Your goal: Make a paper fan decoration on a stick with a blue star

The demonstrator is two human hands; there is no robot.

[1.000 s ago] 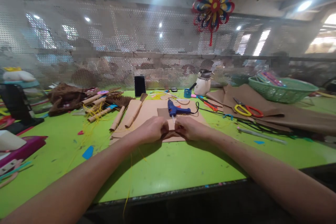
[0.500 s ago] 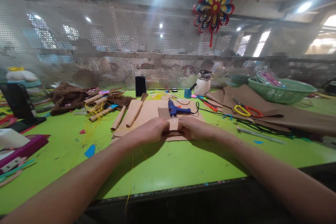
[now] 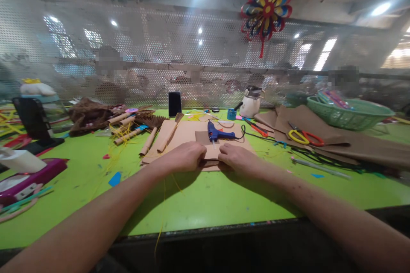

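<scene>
My left hand (image 3: 191,156) is closed, with its fingertips curled over the left end of a piece of brown paper (image 3: 211,163). Across a small gap, my right hand (image 3: 238,160) pinches the paper's other end, fingers bent and pressed together. The paper looks folded or rolled along its near edge; its ends are hidden under my fingers. Beneath both hands lies a flat tan cardboard sheet (image 3: 188,130). Just beyond my fingertips a blue glue gun (image 3: 221,133) rests on the sheet over a darker brown square (image 3: 201,137), its cord running right.
Paper-handled brushes (image 3: 168,135) and yellow strings lie left. Scissors (image 3: 306,137) rest on brown paper at right, before a green basket (image 3: 349,115). A phone (image 3: 174,103) and a white jug (image 3: 250,103) stand behind. A purple power strip (image 3: 38,179) sits at left.
The view has turned slightly left, so everything appears shifted right. My right hand's fingers have straightened a little on the paper; my left hand has hardly moved.
</scene>
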